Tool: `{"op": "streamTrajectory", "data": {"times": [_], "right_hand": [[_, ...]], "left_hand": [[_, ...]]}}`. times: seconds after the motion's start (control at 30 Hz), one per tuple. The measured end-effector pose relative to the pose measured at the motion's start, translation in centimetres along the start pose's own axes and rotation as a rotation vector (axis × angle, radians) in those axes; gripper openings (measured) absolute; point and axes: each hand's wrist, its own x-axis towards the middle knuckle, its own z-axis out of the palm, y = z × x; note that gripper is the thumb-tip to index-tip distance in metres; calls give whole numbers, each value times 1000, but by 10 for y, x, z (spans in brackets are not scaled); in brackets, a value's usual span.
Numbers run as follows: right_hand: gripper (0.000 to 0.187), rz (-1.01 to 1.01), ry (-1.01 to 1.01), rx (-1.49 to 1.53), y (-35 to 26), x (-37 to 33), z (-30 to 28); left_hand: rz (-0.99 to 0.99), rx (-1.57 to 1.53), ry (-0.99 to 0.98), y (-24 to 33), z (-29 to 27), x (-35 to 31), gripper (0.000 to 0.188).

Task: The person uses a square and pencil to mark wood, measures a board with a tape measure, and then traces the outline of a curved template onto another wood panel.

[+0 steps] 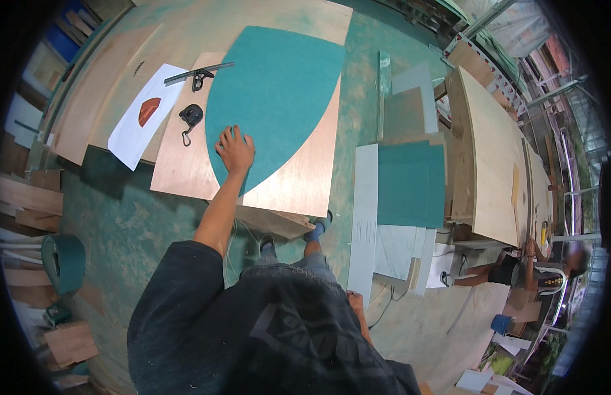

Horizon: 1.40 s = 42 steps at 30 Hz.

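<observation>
My left hand [235, 151] lies on a large teal panel [279, 99] with curved sides, its fingers spread on the surface near the left edge. The panel rests on a pale plywood sheet [187, 161]. Left of it are a black tape measure [191, 115] with a clip and a combination square [199, 76], whose blade overlaps the panel's edge. Beside them lies a white paper sheet [131, 137] with a reddish-brown printed shape. Down by my right side, my right hand [355, 302] is small in view with its fingers curled; what they hold, if anything, is hidden.
On the floor to the right lie a long white strip [363, 217], teal boards [414, 184] and grey pieces. Beyond stands a plywood-topped bench [493, 158], with a seated person [516, 270] near it. Wood offcuts [29, 197] and a teal roll [63, 263] are at the left.
</observation>
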Motion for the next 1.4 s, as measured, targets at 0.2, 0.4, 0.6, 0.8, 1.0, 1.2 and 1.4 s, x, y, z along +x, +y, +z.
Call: {"op": "streamTrajectory", "data": {"times": [0.2,0.4,0.6,0.8,1.0,1.2,1.4], "right_hand": [[21,-26,30,56,0,1,6],[24,-74,38,-49,49,31,18],[25,-123,49,2,77,41,26],[23,-80,63,16,63,36,28],[23,-51,40,-17,44,29,31],[21,-94,23,86,78,43,39],[20,-159,40,11,28,6,25]], "left_hand": [[8,-22,6,1,-1,0,43],[0,-20,-15,0,-2,0,43],[-8,-16,-21,3,-1,1,43],[-1,-14,-13,4,0,1,42],[7,18,-6,-2,-4,2,42],[46,9,16,4,1,1,41],[33,18,15,-2,-1,0,40]]}}
